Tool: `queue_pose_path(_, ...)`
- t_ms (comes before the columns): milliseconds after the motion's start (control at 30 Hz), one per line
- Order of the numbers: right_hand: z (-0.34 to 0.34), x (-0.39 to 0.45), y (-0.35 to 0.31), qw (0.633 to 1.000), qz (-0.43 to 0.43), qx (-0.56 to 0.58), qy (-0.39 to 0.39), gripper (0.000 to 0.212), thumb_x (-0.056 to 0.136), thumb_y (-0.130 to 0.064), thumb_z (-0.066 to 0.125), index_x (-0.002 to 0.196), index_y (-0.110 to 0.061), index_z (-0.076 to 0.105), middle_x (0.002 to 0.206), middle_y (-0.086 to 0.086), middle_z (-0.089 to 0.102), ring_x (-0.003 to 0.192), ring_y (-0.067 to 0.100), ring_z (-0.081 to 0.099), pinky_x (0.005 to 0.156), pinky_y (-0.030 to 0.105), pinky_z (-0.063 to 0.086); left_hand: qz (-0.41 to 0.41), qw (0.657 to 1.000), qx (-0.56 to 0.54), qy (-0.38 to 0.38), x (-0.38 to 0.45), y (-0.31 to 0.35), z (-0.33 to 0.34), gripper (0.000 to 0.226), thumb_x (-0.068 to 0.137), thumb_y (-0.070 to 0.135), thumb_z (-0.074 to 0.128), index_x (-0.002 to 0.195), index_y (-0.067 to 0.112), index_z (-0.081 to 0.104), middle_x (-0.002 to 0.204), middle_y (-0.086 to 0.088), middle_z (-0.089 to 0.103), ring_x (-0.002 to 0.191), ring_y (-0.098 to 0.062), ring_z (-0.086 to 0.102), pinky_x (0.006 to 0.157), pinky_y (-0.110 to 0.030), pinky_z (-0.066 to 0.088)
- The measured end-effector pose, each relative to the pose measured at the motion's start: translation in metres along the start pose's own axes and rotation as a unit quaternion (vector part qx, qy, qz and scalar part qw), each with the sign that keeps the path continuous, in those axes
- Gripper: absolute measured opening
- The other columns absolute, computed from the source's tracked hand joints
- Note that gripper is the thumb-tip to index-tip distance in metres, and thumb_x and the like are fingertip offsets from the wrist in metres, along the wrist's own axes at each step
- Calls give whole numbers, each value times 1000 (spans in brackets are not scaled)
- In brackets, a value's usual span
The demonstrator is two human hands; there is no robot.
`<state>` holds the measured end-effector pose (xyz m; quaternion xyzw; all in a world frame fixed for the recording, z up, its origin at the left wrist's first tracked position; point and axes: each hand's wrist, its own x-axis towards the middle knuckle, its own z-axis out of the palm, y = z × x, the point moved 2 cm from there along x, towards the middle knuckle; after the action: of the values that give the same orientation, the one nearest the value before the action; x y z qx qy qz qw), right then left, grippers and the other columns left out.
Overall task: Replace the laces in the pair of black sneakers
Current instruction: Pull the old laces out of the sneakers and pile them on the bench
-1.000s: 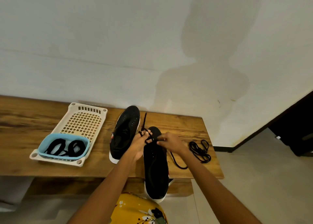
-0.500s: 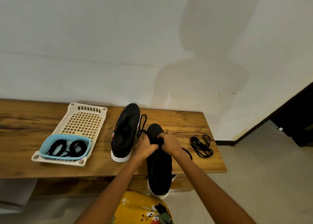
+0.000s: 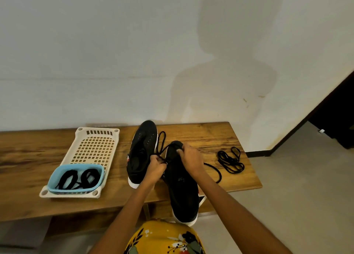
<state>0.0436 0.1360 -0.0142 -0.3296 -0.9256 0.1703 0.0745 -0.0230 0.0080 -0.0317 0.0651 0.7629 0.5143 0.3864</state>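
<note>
Two black sneakers with white soles are in the head view. One sneaker [image 3: 142,150] lies on the wooden bench [image 3: 220,136]. The other sneaker [image 3: 182,188] is held up, its heel over my lap. My left hand [image 3: 156,166] pinches the black lace [image 3: 161,144] at the eyelets, and a loop of it arcs over the bench. My right hand [image 3: 189,158] grips the toe end of the held sneaker. The lace's other end [image 3: 216,172] trails to the right on the bench.
A loose black lace [image 3: 230,161] lies coiled near the bench's right end. A cream perforated tray [image 3: 92,148] on the left carries a light blue bin [image 3: 55,177] with coiled black laces [image 3: 78,178]. The white wall stands behind; grey floor lies to the right.
The held sneaker has come closer to me and lower. My right hand moved from the lace side onto the toe. The lace loop at the left now stands taller.
</note>
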Motion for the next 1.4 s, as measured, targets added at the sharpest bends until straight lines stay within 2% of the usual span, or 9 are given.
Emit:
queue_pose_path(133,-8,5,18,958,182,217,36,41,104,-30,28,109,-1,57,93,14,63,86,29,59,66,31,37,55,996,70,20,-8,-2,2,37,92,-2,44,125,11,32,123,-14,52,71,-12,51,55,-21,40)
queue_pose_path(300,-2,0,38,749,372,548,14,51,102,-44,28,77,-6,52,77,14,60,68,26,61,63,38,55,211,890,388,115,-14,18,12,50,88,12,50,136,24,43,126,-4,40,102,-18,49,57,-22,43)
queue_pose_path(467,2,-9,38,730,335,596,1,62,100,-49,28,58,-7,48,60,10,53,62,23,58,78,42,55,257,799,541,49,7,44,18,25,89,41,58,105,26,70,118,-1,55,115,-18,49,78,-30,47)
queue_pose_path(600,6,-12,39,777,248,576,-58,49,102,-35,37,81,-4,69,67,7,61,69,19,60,74,33,51,268,818,504,68,12,62,19,24,88,37,61,86,18,75,96,1,70,87,-17,64,77,-29,45)
queue_pose_path(667,10,-16,39,861,141,482,-77,25,97,-23,49,105,-12,70,81,4,65,81,16,61,79,33,48,290,831,471,68,8,76,21,23,89,38,59,91,22,75,98,3,71,91,-16,63,81,-28,41)
queue_pose_path(800,11,-23,38,967,-22,240,-79,37,90,-34,59,127,-28,59,115,0,61,103,15,56,84,36,48,277,898,338,-47,6,95,22,20,87,32,64,97,19,75,99,-1,72,94,-17,65,87,-33,47)
queue_pose_path(1067,23,-27,25,975,-6,217,-46,43,84,-56,38,99,-28,68,103,-4,65,103,20,55,70,32,42,287,879,354,-138,15,80,32,12,83,25,69,87,16,76,90,0,72,83,-12,63,79,-36,50)
queue_pose_path(1167,29,-30,16,978,28,205,-23,37,89,-51,46,97,-23,68,99,-3,64,102,16,53,67,29,40,277,880,362,-133,15,73,29,14,83,23,69,89,13,75,93,-2,72,83,-9,62,75,-26,47)
queue_pose_path(1400,31,-32,4,988,69,136,27,27,99,-26,41,108,-12,63,98,7,66,97,24,58,64,29,32,201,907,361,-82,13,44,23,22,96,28,50,108,16,64,106,-3,65,102,-19,60,89,-39,47)
